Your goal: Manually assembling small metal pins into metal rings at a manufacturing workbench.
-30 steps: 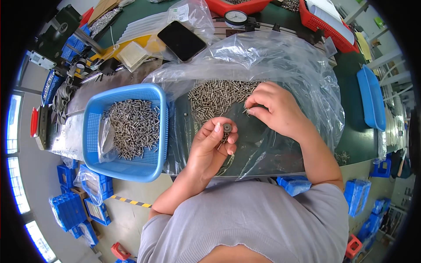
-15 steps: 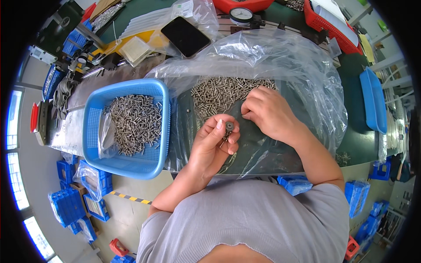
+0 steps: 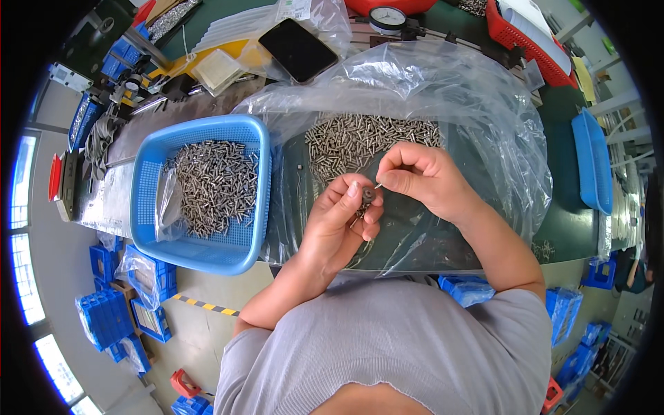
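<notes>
Left hand [image 3: 339, 221] pinches a small dark round part [image 3: 368, 196] between thumb and fingertips. Right hand [image 3: 422, 176] grips a thin metal pin [image 3: 378, 185], its tip just beside the part. Both hover over a clear plastic sheet [image 3: 449, 90] on the bench [image 3: 567, 200]. Behind the hands, a loose pile of pins [image 3: 360, 138]; left of that pile, a blue basket [image 3: 200, 256] holding more pins.

Left hand [image 3: 339, 221] pinching small dark part [image 3: 368, 196]; right hand [image 3: 418, 176] holding thin pin [image 3: 378, 185] — just beside it
</notes>
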A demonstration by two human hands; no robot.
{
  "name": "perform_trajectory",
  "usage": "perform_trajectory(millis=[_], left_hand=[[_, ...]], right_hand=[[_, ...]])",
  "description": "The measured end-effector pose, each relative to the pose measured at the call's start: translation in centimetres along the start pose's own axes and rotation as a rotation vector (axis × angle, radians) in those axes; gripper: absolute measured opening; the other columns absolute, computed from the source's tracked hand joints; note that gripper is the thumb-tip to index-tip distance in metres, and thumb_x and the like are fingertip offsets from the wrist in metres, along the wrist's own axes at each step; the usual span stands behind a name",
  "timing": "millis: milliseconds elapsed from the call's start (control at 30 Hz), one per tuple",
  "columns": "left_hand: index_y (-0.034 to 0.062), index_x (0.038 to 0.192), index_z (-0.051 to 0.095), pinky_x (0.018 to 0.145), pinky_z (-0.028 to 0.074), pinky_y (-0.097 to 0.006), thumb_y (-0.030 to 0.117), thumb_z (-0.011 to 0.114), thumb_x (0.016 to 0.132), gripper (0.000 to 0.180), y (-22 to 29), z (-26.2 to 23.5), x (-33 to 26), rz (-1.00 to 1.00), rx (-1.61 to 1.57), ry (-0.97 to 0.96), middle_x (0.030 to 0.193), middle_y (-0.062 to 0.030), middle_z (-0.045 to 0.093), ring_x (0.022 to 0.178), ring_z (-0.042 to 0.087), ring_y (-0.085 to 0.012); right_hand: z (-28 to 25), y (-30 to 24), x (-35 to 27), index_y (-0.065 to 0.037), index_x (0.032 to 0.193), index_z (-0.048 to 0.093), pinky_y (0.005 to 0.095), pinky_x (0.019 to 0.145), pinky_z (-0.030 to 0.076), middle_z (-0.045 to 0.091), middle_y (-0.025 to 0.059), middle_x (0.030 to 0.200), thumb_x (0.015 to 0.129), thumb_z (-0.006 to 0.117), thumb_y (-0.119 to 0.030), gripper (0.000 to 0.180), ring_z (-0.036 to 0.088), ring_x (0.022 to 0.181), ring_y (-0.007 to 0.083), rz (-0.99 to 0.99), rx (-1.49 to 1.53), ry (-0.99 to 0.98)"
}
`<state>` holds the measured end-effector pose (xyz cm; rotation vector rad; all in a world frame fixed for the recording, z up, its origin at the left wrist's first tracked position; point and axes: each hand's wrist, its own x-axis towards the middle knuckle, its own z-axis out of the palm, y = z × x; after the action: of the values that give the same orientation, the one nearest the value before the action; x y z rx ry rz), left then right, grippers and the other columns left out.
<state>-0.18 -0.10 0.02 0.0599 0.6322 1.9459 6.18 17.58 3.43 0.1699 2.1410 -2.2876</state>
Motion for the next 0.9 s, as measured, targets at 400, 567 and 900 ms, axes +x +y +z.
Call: perform_trajectory(millis=[400,567,900], left_hand=[[0.0098,0.099,0.054,0.053,0.04,-0.023,0.028,0.057,0.093,0.02,0.1,-0.2,0.0,-0.017,0.006,-0.005,0.085,-0.0047,0.057,0.067,0.05,-0.0103],[0.0092,0.096,0.055,0.052,0.038,-0.022,0.029,0.058,0.092,0.02,0.2,0.3,0.0,-0.014,-0.006,-0.004,0.084,-0.0038,0.056,0.066,0.048,-0.0095],[0.0079,0.097,0.055,0.051,0.037,-0.021,0.032,0.057,0.093,0.024,0.1,0.1,0.0,-0.001,0.002,-0.006,0.083,-0.0047,0.056,0.064,0.045,-0.0091]], right_hand=[[1.2,-0.2,-0.1,-0.003,0.087,0.059,0.0213,0.063,0.044,0.056,-0.0008,0.079,0.085,0.067,-0.009,0.011,0.053,0.07,0.006,-0.199,-0.291,0.019],[1.3,-0.2,0.0,-0.003,0.089,0.058,0.0207,0.063,0.043,0.055,-0.0021,0.08,0.083,0.069,-0.01,0.014,0.052,0.069,0.0051,-0.142,-0.226,0.007],[0.0,-0.4,0.0,-0.003,0.093,0.062,0.0211,0.07,0.042,0.056,-0.0011,0.086,0.084,0.065,-0.009,0.01,0.052,0.077,0.0066,-0.089,-0.182,0.044]])
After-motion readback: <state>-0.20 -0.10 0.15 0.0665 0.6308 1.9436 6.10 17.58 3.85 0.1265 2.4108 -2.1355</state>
